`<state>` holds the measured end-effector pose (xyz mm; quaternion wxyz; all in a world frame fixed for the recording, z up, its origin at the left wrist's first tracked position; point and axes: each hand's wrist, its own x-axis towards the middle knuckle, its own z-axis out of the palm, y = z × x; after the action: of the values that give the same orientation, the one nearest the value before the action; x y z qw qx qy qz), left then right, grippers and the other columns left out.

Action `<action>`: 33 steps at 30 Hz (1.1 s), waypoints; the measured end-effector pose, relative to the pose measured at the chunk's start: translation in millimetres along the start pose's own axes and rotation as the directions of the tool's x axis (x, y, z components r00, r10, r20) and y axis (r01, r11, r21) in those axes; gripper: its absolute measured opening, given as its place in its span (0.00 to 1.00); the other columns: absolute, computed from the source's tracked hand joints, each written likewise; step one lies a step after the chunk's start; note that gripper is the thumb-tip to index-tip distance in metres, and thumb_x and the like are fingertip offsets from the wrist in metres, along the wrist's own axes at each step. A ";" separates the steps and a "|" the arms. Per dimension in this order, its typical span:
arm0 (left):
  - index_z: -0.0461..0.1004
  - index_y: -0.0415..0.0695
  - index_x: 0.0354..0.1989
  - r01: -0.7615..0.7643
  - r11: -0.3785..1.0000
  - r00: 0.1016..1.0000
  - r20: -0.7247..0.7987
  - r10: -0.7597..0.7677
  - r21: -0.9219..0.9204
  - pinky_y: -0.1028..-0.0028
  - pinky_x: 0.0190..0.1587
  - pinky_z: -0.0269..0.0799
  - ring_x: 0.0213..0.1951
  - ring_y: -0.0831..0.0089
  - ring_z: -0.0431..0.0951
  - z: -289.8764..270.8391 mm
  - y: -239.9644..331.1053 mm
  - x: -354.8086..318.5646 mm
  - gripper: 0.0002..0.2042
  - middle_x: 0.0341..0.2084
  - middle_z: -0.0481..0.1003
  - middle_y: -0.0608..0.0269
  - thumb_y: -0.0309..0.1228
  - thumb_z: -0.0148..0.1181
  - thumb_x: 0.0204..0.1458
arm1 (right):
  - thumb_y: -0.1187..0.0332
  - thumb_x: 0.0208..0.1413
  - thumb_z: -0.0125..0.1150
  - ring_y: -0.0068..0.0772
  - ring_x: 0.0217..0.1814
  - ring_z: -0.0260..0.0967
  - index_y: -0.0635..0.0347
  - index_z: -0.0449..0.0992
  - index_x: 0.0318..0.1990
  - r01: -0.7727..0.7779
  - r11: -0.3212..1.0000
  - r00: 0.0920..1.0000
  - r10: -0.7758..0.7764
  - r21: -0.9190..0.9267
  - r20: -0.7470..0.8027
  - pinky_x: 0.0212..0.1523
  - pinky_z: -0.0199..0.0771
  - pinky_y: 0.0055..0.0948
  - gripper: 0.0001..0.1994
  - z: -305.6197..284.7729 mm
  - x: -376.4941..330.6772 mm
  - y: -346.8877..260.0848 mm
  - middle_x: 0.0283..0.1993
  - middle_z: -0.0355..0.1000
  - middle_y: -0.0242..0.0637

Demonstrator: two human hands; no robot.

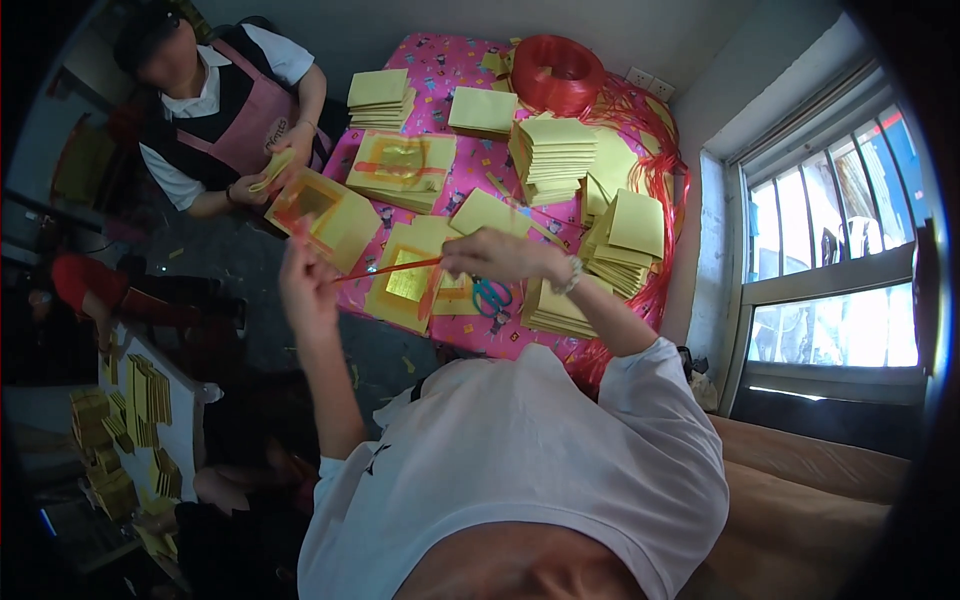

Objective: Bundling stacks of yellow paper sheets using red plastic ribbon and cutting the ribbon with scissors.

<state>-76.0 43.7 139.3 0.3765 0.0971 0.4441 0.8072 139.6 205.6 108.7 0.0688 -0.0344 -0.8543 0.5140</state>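
Note:
My left hand and my right hand are raised over a table with a pink patterned cloth. Both pinch a thin red string stretched taut between them. Below the string lies a stack of yellow paper squares with gold foil centres. Teal-handled scissors rest on the cloth just under my right hand, whose wrist wears a bracelet.
Several stacks of yellow paper cover the table, with a big red string spool at the far end. A person in a pink apron holds a tied paper bundle at the left. A window is right; another paper-laden table lower left.

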 end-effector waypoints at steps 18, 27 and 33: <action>0.68 0.41 0.48 0.090 0.795 0.774 -0.460 -0.435 -0.599 0.80 0.11 0.38 0.11 0.80 0.45 -280.6 -39.9 -46.6 0.16 0.15 0.56 0.69 0.35 0.35 0.61 | 0.60 0.57 0.50 0.09 0.17 0.55 0.56 0.65 0.25 -0.266 0.891 0.932 0.139 0.368 0.336 0.15 0.53 0.12 0.12 -103.7 33.7 -13.7 0.16 0.55 0.20; 0.71 0.43 0.44 0.034 0.788 0.533 -0.656 -0.535 -0.615 0.80 0.11 0.41 0.10 0.81 0.45 -397.7 -70.7 -98.1 0.18 0.13 0.56 0.73 0.37 0.33 0.60 | 0.66 0.57 0.49 0.12 0.17 0.47 0.61 0.68 0.31 -0.065 0.803 0.989 -0.029 0.592 0.148 0.17 0.48 0.15 0.09 -191.2 41.3 8.7 0.20 0.54 0.21; 0.71 0.46 0.41 0.037 0.815 0.196 -0.796 -0.573 -0.578 0.81 0.11 0.46 0.10 0.80 0.53 -472.1 -117.2 -149.9 0.16 0.14 0.62 0.72 0.36 0.34 0.58 | 0.61 0.61 0.43 0.12 0.17 0.43 0.56 0.67 0.29 -0.011 0.779 1.000 0.021 0.627 -0.008 0.17 0.47 0.14 0.12 -235.1 35.3 6.5 0.19 0.51 0.19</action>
<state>-142.1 -326.6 -203.7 0.2003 -0.5880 0.3939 0.6774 140.6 418.6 214.5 0.0780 -0.0206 -0.6341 0.7691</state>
